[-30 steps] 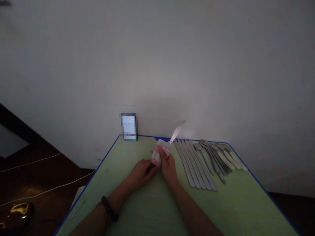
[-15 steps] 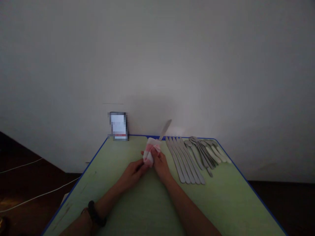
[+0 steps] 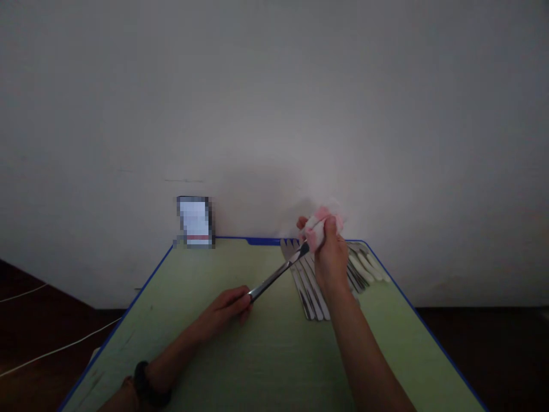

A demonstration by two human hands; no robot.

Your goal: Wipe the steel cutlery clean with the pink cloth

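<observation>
A shiny metal table knife [image 3: 274, 276] slants up to the right above the table. My left hand [image 3: 231, 303] pinches the end of its handle. At the other end, my right hand [image 3: 332, 252] is closed on a pink and white cloth [image 3: 319, 229], which is wrapped around the blade and hides most of it. Under and beside my right forearm lies a row of table knives [image 3: 306, 294], partly covered by the arm.
Forks and spoons [image 3: 357, 274] and several white-handled pieces [image 3: 372, 266] lie at the right. A lit, blurred screen [image 3: 195, 220] stands at the table's back left against the wall [image 3: 274, 114]. The green table [image 3: 240, 355] has a blue edge.
My right hand with the cloth has slid away from my left hand, up and right along the knife to its blade. The handle, covered before, now shows. The view has shifted slightly right.
</observation>
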